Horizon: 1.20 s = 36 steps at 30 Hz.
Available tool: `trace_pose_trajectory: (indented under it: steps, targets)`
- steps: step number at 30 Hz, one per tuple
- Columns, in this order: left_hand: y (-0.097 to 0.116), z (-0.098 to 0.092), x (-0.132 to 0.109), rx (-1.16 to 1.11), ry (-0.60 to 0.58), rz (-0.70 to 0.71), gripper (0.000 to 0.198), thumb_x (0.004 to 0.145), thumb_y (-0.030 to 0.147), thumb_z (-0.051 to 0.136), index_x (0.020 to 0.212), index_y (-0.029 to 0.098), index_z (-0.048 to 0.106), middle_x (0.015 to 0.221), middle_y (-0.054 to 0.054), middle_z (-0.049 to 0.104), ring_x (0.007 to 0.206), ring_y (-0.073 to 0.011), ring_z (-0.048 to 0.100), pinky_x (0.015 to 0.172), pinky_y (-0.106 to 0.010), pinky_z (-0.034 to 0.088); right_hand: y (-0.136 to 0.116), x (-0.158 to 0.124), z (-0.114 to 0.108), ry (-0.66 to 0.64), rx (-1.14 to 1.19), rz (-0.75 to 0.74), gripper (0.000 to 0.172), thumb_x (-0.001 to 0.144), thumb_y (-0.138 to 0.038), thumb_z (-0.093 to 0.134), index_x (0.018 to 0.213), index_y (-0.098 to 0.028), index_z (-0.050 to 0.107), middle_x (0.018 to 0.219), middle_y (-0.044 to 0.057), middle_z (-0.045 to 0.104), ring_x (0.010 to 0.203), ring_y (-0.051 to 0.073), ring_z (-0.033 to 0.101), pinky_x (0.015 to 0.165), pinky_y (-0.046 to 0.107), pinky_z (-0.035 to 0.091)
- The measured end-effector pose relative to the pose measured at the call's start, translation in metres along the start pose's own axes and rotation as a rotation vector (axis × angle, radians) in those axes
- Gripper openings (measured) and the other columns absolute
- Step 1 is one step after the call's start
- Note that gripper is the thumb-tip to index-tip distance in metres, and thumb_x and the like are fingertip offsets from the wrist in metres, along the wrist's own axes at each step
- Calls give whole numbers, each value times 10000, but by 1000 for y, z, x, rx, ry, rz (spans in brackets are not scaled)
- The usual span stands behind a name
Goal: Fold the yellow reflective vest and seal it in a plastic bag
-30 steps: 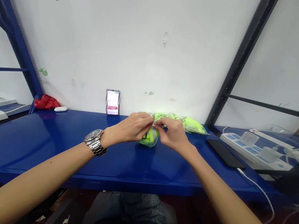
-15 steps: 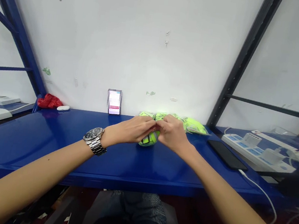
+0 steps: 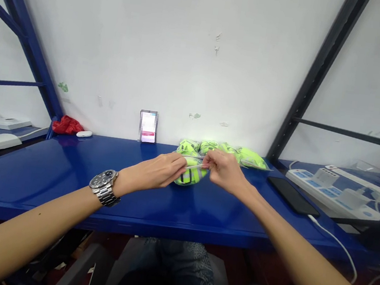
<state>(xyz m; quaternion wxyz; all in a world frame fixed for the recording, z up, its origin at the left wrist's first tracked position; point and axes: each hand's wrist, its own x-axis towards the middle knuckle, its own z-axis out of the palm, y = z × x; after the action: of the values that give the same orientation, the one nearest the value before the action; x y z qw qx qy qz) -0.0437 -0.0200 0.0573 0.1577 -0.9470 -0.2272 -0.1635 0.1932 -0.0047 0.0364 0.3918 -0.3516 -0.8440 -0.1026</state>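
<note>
Between my hands hangs a clear plastic bag (image 3: 191, 175) with something folded inside, neon yellow with grey and dark stripes. My left hand (image 3: 161, 169) pinches the left end of the bag's top edge. At the right end of that edge, the closed fingers of my right hand (image 3: 223, 169) grip the plastic. The top edge runs as a pale strip from one hand to the other. Behind it, several similar yellow packets (image 3: 253, 158) lie in a row against the wall, partly covered by my right hand.
A phone with a lit screen (image 3: 148, 126) leans on the wall. Left of it lie a red cloth (image 3: 67, 125) and a small white case (image 3: 84, 133). On the right are a black phone (image 3: 293, 196) on a cable and a white power strip (image 3: 333, 194). Shelf posts (image 3: 312, 79) flank the blue table (image 3: 76, 179).
My hands were together over the bag and have moved apart sideways, each keeping hold of its top edge. More of the bag shows between them. The view has shifted slightly.
</note>
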Motion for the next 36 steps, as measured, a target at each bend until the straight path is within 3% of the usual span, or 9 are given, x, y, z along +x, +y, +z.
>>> trace_pose_trajectory:
  steps: [7, 13, 17, 22, 26, 29, 31, 33, 36]
  targets:
    - [-4, 7, -20, 236, 3, 45, 242, 1029, 133, 274, 991, 108, 512, 873, -65, 502, 705, -138, 418, 640, -300, 384, 0, -2, 0, -12, 38, 8, 240, 665, 33, 443, 727, -175, 547, 678, 26, 630, 635, 153, 559, 591, 243, 356]
    - [-5, 14, -22, 450, 111, 49, 309, 1045, 219, 309, 816, 141, 501, 744, -29, 445, 626, -143, 346, 586, -315, 323, -4, -5, 1, -29, 20, -10, 208, 715, 15, 451, 748, -176, 525, 703, 30, 603, 645, 147, 541, 583, 243, 336]
    - [-7, 13, -28, 409, 95, 63, 313, 1044, 223, 321, 786, 153, 484, 728, -17, 439, 611, -141, 348, 575, -311, 307, -7, -9, 4, -30, -14, -52, 195, 741, 5, 468, 779, -176, 531, 695, 15, 548, 605, 127, 471, 564, 242, 313]
    - [-10, 13, -47, 267, 51, 55, 276, 1038, 203, 335, 837, 148, 515, 724, -11, 467, 626, -138, 407, 591, -289, 332, -10, -13, 1, -83, 190, -174, 201, 821, -8, 460, 839, -179, 565, 759, 19, 546, 674, 122, 512, 604, 228, 382]
    - [-8, 13, -63, 206, -8, 54, 238, 1011, 113, 331, 951, 141, 560, 749, -23, 511, 674, -154, 458, 616, -285, 363, -17, -19, 0, -161, 273, -182, 327, 677, 76, 417, 836, -172, 558, 757, 11, 531, 650, 115, 498, 580, 218, 372]
    - [1, 9, -70, 213, -17, 67, 237, 1007, 167, 373, 881, 159, 574, 721, -26, 530, 663, -163, 462, 626, -299, 381, -28, -28, 9, -159, 257, -153, 336, 587, 81, 418, 773, -178, 524, 737, 2, 500, 619, 112, 449, 554, 217, 339]
    - [11, 7, -71, 245, 21, 40, 231, 998, 301, 441, 895, 158, 589, 807, -65, 591, 751, -194, 518, 691, -333, 424, -35, -35, 21, -137, 301, -126, 321, 595, 80, 419, 752, -185, 508, 727, -2, 494, 621, 115, 451, 559, 213, 349]
    - [20, 8, -70, 260, 56, -27, 358, 959, 461, 494, 1095, 143, 586, 1071, -148, 625, 975, -272, 558, 817, -405, 456, -41, -39, 35, -133, 358, -100, 305, 621, 79, 421, 738, -192, 498, 725, -2, 504, 642, 122, 476, 581, 212, 377]
    - [26, 19, -68, 272, 21, -120, 607, 939, 513, 496, 1407, 140, 397, 1398, -213, 477, 1251, -353, 462, 953, -471, 439, -46, -37, 57, -162, 392, -93, 261, 698, 54, 439, 744, -192, 512, 747, 14, 537, 697, 142, 519, 627, 226, 421]
